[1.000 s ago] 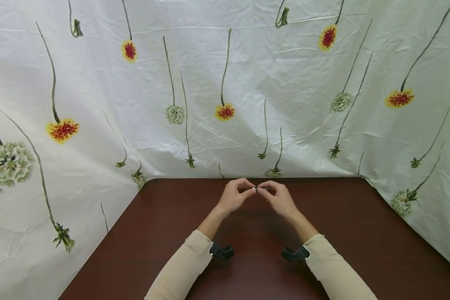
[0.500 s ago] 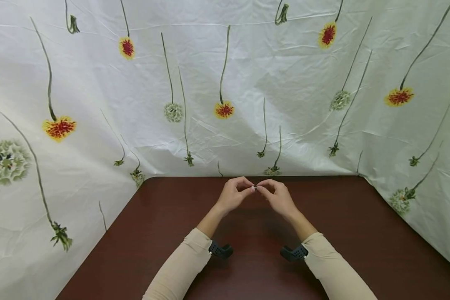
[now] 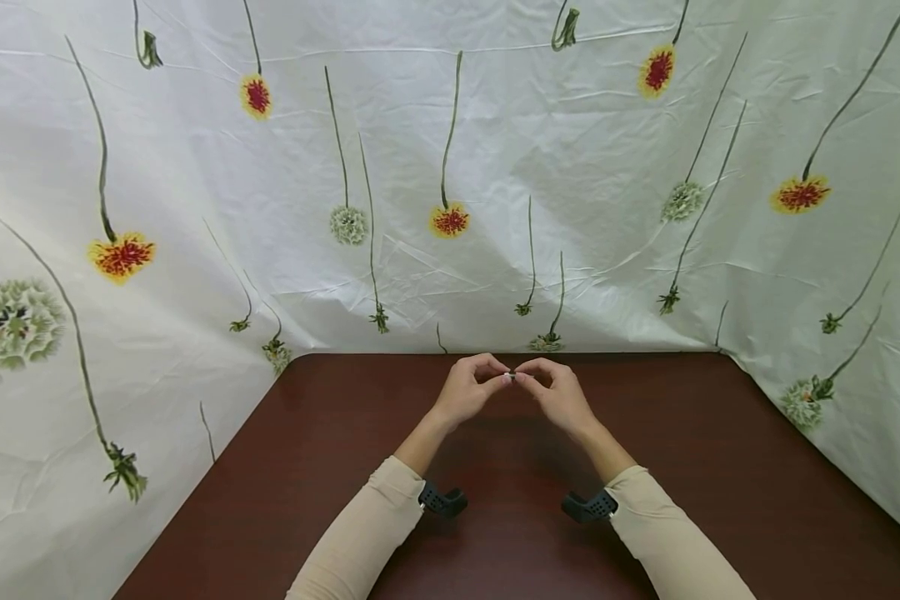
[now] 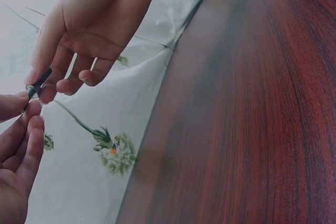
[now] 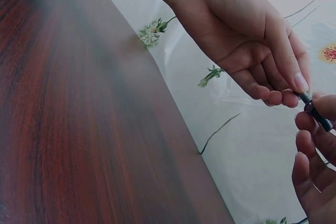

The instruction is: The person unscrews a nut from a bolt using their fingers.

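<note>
Both hands meet near the table's far edge in the head view, fingertips close together around a small threaded bolt point(image 5: 324, 123). A wider dark piece like a nut point(image 5: 309, 107) sits partway along the bolt. My left hand point(image 3: 463, 397) pinches one end of it between thumb and fingertips. My right hand point(image 3: 564, 402) pinches it from the other side, thumb and index finger by the wider piece. One bolt end pokes out past the right fingers in the right wrist view. In the left wrist view, the fingers hide much of the bolt point(image 4: 44, 78).
A dark red-brown wooden table point(image 3: 330, 467) lies under the arms. Behind it and along its sides hangs a white cloth point(image 3: 495, 150) printed with flowers and stems. Each wrist carries a black strap mount point(image 3: 442, 502), and the sleeves are beige.
Both hands stay almost in place, still pinching the bolt. A slim grey end seen beside the right fingertips a second ago is now hidden among them. The head view has shifted slightly.
</note>
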A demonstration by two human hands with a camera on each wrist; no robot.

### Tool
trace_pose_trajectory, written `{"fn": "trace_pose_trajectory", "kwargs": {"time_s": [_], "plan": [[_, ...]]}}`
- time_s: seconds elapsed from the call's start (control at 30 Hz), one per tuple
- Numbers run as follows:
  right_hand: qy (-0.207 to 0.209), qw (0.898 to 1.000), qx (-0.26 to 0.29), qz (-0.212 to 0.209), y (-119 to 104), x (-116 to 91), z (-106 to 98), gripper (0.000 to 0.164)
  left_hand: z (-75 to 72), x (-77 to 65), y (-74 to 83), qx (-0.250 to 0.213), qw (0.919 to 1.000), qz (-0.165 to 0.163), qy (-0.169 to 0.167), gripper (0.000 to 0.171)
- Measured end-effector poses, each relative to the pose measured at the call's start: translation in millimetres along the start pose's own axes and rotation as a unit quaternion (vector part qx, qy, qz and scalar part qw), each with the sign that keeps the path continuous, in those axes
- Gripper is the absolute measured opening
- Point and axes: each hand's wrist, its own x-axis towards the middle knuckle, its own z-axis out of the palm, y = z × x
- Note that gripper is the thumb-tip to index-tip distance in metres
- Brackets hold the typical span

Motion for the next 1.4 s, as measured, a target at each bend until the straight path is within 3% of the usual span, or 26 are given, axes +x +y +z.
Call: {"fn": "trace_pose_trajectory", "kwargs": {"time_s": [0.23, 0.4, 0.5, 0.67, 0.83, 1.03, 1.27, 1.4], "plan": [[-0.008, 1.0, 0.0, -0.011, 0.6, 0.0, -1.0, 0.028, -0.2, 0.5, 1.6, -0.005, 1.0, -0.001, -0.002, 0.007], [-0.004, 1.0, -0.001, 0.008, 0.5, -0.5, -1.1, 0.019, -0.6, -0.6, 2.2, -0.007, 0.9999, -0.007, -0.004, 0.007], [-0.005, 1.0, 0.003, -0.005, 0.9, 0.1, -1.1, 0.015, -0.8, -1.0, 2.4, -0.009, 0.9999, -0.01, -0.006, 0.007], [-0.01, 1.0, 0.004, -0.015, 2.3, 0.7, -1.0, 0.024, -0.6, -0.9, 1.0, -0.01, 0.9999, -0.006, -0.005, 0.007], [-0.003, 1.0, -0.003, 0.005, 1.0, 0.1, -1.6, 0.019, -0.7, -0.9, 0.1, -0.012, 0.9999, -0.003, -0.003, 0.008], [-0.004, 1.0, 0.0, -0.015, 2.7, 0.9, -1.2, 0.02, -1.1, -0.7, 0.8, -0.008, 0.9999, -0.011, -0.006, 0.007], [0.002, 1.0, -0.006, 0.005, 0.8, -0.3, -0.7, 0.022, -1.6, -0.9, 1.1, -0.008, 0.9999, -0.01, -0.007, 0.007], [0.0, 1.0, 0.004, -0.014, 2.4, 0.3, -0.9, 0.019, -1.1, -0.8, -0.1, -0.003, 0.9999, -0.01, -0.004, 0.007]]}}
